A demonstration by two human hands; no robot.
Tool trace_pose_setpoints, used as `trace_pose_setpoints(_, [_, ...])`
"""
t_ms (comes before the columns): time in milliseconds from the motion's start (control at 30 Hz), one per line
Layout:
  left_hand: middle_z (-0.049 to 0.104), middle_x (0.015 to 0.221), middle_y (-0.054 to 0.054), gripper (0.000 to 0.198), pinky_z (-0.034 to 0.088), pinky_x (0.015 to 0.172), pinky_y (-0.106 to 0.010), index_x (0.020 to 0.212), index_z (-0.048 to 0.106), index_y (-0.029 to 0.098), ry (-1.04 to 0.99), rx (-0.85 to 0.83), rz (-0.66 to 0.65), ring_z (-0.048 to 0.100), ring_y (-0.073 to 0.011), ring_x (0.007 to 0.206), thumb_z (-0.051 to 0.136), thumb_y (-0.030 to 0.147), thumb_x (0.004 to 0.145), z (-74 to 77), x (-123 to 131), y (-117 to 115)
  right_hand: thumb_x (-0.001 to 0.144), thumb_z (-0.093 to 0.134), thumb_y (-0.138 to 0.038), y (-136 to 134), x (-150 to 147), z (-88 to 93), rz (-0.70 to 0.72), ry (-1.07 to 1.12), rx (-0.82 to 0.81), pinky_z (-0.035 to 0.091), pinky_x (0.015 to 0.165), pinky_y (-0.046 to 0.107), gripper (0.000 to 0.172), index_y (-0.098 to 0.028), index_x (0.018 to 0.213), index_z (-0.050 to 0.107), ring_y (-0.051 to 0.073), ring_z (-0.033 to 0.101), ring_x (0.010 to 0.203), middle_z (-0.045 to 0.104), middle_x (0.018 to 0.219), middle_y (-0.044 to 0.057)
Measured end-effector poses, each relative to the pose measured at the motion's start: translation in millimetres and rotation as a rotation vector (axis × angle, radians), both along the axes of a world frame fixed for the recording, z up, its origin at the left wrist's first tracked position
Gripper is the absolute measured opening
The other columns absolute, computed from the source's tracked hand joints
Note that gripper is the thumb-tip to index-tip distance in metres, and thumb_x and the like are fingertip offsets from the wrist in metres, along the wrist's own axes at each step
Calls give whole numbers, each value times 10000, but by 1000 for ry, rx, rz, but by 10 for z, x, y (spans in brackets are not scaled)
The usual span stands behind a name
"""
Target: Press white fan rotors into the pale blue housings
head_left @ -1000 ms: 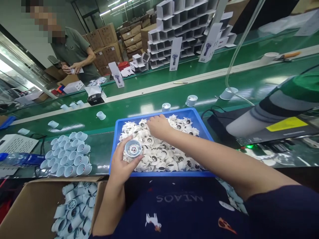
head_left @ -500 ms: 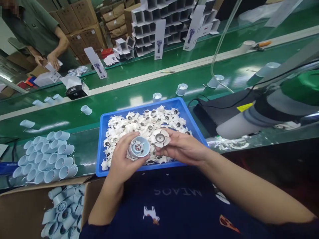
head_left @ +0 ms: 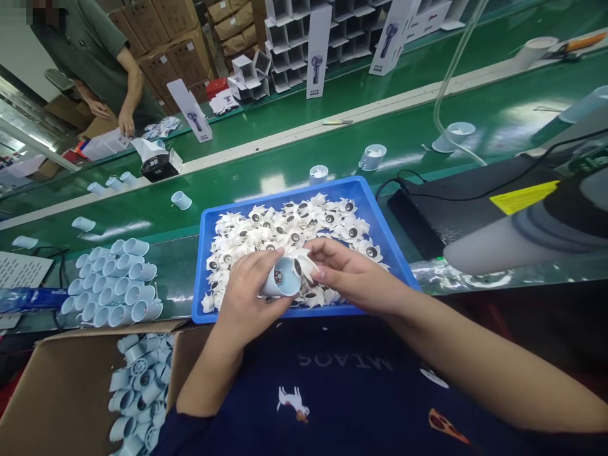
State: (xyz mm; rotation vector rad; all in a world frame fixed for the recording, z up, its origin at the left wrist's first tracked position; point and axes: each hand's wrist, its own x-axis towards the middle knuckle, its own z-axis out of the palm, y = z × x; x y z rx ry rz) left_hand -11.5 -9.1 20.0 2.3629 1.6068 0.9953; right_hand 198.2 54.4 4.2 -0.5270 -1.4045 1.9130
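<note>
My left hand (head_left: pixel 247 294) is closed round a pale blue cylindrical housing (head_left: pixel 283 280), its open end tipped toward the right. My right hand (head_left: pixel 354 275) pinches a white fan impeller (head_left: pixel 306 263) against that open end. Both hands hover over the near edge of a blue tray (head_left: pixel 204 278) filled with several white impellers (head_left: pixel 304 221).
Stacked pale blue housings (head_left: pixel 114 285) lie on the green bench at left. A cardboard box (head_left: pixel 71 392) of more housings sits at lower left. A black machine with a grey nozzle (head_left: pixel 513 234) stands at right. Loose housings dot the green conveyor (head_left: pixel 418 164). A person in green stands at far left.
My right hand took an impeller out of the tray and brought it to the housing. The left hand has turned the housing sideways toward it.
</note>
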Motion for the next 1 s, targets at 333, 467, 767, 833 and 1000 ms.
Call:
trace_pose_setpoints(333, [708,1206,-77,520,469,987,-399,1347,511,262,31,145,-22,662,-242,1130,686,220,859,-57,211,78,888,735,-213,26,-7,173,-314,-602,993,484,811,390,126,-226,1013,723,218,570,924,536,1006,65])
trace_pose_setpoints(467, [624,1296,-92,621,437,1048,-470,1313,570,293,100,97,-60,584,-289,1204,812,451,763,79,79,309,965,615,-248,35,264,116,-437,-384,989,524,863,360,146,-215,1084,694,205,581,1003,532,1081,90])
trace_pose_setpoints(767, [492,1423,-173,655,443,1071,-430,1438,411,142,181,-385,256,534,-270,1260,697,220,854,199,47,2115,943,570,-218,-217,601,54,-629,-350,1025,572,852,293,136,-282,997,677,180,633,989,569,1074,71])
trace_pose_setpoints(833, [579,1329,-135,491,499,1011,-455,1351,517,150,208,-443,228,596,-254,1173,675,267,901,150,84,2364,936,577,-231,-249,615,95,-611,-383,1059,596,842,272,138,-293,982,691,182,656,994,589,1092,74])
trace_pose_setpoints(1000, [660,1159,-85,285,580,867,-400,1160,637,149,260,-448,174,662,-198,998,629,346,954,124,-133,2627,835,670,-323,-287,1088,-89,-727,-438,980,645,758,373,264,-472,1042,739,319,702,967,656,1094,83])
